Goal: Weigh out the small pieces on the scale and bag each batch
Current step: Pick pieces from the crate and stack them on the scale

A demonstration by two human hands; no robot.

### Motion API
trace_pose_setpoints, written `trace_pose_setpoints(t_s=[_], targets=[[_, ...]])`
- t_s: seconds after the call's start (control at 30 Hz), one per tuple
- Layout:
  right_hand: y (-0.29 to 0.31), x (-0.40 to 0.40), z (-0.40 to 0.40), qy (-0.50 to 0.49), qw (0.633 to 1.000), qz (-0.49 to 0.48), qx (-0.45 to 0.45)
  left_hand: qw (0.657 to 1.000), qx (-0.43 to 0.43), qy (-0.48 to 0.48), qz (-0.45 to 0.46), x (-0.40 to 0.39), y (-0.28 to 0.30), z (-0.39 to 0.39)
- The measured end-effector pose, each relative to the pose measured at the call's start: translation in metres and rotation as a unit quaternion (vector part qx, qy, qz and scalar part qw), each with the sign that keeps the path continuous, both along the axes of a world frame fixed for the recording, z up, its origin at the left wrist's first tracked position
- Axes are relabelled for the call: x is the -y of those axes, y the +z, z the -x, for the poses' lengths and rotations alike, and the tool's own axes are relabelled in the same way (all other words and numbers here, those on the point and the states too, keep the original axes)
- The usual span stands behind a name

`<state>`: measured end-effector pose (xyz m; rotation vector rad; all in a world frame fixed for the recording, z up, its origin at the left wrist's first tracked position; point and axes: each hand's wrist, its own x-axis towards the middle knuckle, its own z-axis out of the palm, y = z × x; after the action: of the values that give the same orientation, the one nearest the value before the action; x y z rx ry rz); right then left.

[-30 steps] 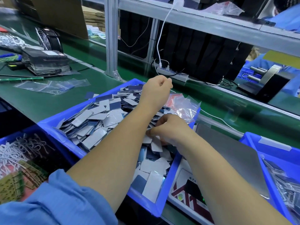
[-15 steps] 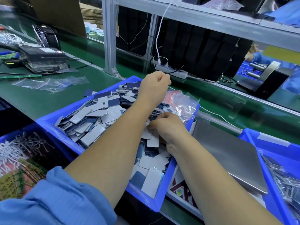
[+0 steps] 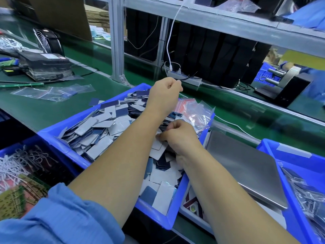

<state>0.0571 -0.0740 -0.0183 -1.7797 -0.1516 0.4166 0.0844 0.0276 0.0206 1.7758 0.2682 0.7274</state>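
While both arms reach into the blue bin (image 3: 58, 136), the step in hand looks like gathering a batch of small pieces (image 3: 105, 124) for the scale (image 3: 246, 166).

Right hand (image 3: 179, 136): low in the heap, fingers curled, grip apparently pinching pale pieces at the fingertips; how many it holds is hidden. Left hand (image 3: 165, 95): raised over the far end of the bin, grip clenched to a fist; whether anything is inside cannot be told.

Pieces: flat rounded rectangles, white one face, blue the other, filling the bin on the green worktop (image 3: 44, 111). No common heading; long axes point every way, most lying flat or leaning on neighbours.

Scale pan: bare steel, just right of the bin. Empty zip bags (image 3: 195, 111) sit at the bin's far right corner; another blue bin (image 3: 299, 155) of filled bags lies right of the scale.

Doing it well, by my judgement:
- take a loose stack, not single pieces
- square the long edges together so nothing fans out
- carry low across the bin wall
- set down mid-pan, flat
- trim by ones to weight
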Motion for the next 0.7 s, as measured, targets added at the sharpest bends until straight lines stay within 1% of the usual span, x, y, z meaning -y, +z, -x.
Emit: trace_pose_setpoints(t_s=[0.07,0.2,0.33,0.5,0.57,0.63,0.7], targets=[[0.004,0.004,-0.002,-0.004,1.0,0.001,0.004,1.0,0.003,0.003,0.0,0.0,0.001,0.0],[0.016,0.019,-0.007,-0.01,0.998,0.023,0.059,1.0,0.012,-0.003,0.003,-0.002,0.002,0.001],[0.028,0.035,-0.013,-0.017,0.995,0.023,0.095,1.0,0.01,-0.011,0.005,-0.002,0.0,0.001],[0.039,0.045,-0.022,-0.058,0.985,-0.028,0.161,1.0,0.001,-0.009,-0.002,-0.004,-0.003,-0.002],[0.038,0.046,-0.023,-0.087,0.98,-0.053,0.173,1.0,-0.021,-0.021,0.002,-0.004,-0.005,-0.004],[0.033,0.047,-0.024,-0.118,0.978,-0.088,0.149,0.996,-0.057,-0.063,0.01,-0.002,-0.005,-0.004],[0.029,0.05,-0.027,-0.146,0.974,-0.122,0.12,0.988,-0.111,-0.109,-0.003,0.002,-0.003,-0.003]])
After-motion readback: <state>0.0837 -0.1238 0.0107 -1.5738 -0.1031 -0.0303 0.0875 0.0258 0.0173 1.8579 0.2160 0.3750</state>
